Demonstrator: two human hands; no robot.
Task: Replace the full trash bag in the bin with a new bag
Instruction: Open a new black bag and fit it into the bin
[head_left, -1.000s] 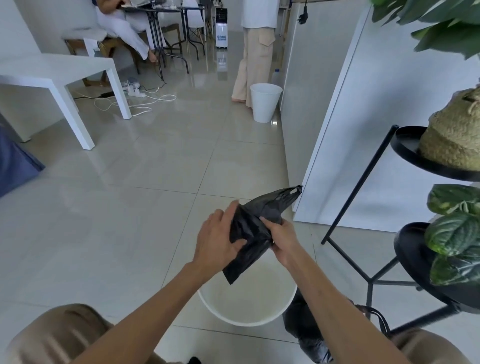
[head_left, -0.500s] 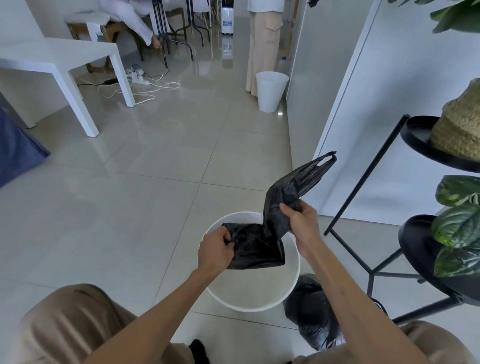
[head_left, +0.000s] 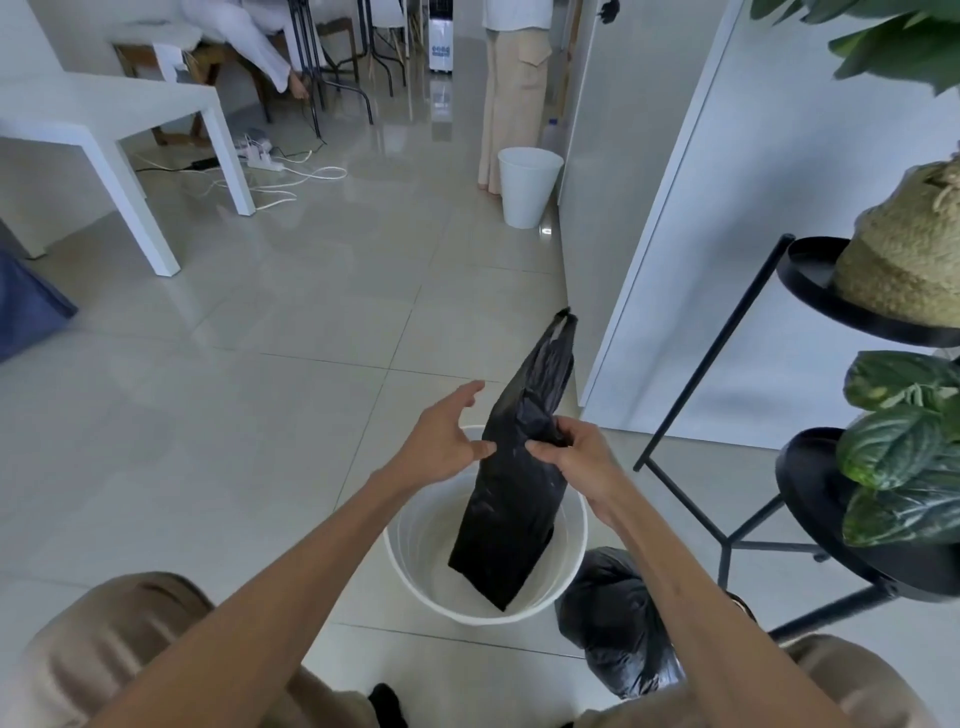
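A white round bin (head_left: 415, 551) stands on the tiled floor between my knees, with no liner in it. Above it hangs a new black bag (head_left: 511, 514), unfolded lengthwise, its handles pointing up and its lower end dipping into the bin. My right hand (head_left: 574, 457) pinches the bag near its upper part. My left hand (head_left: 444, 441) is beside the bag with fingers spread, its thumb touching the bag's left edge. The full black trash bag (head_left: 618, 623) lies on the floor just right of the bin.
A black metal plant stand (head_left: 737, 540) with leafy plants and a woven basket (head_left: 906, 260) is close on the right. A white partition wall (head_left: 727, 234) rises ahead right. Farther off stand a second white bin (head_left: 527, 187), a person's legs (head_left: 511, 93), a white table (head_left: 104, 119) and floor cables.
The bag has been shaken out from a folded bundle to its full length over the bin. My left hand has let go of its lower end and opened beside it.
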